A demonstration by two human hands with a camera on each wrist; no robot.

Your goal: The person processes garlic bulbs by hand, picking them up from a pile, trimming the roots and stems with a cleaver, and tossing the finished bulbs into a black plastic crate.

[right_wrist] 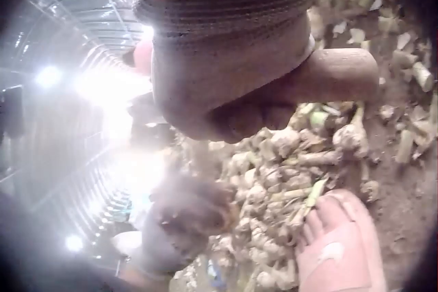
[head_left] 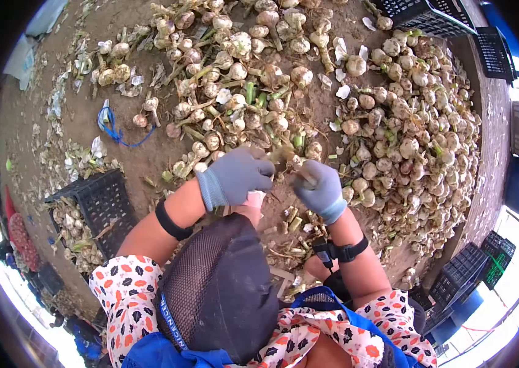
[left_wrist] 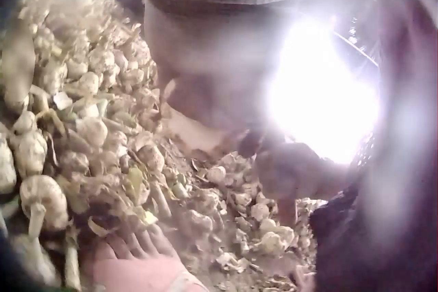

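Both gloved hands face each other over the garlic heap. In the head view, the right hand [head_left: 322,191] grips a short, thick wooden handle [right_wrist: 345,76], whose rounded end juts from the fist in the right wrist view. The left hand [head_left: 238,176] has its fingers curled round a garlic plant, its brownish stem [head_left: 279,154] blurred. A garlic bulb [head_left: 294,161] shows in the narrow gap between the hands. Any blade on the handle is hidden or too blurred to tell.
Loose garlic bulbs [head_left: 410,147] form a large pile at the right. Black crates [head_left: 109,205] stand left and right, one holding cut garlic. A blue cord [head_left: 112,130] lies on the soil. A sandalled foot [right_wrist: 339,251] rests beside the garlic.
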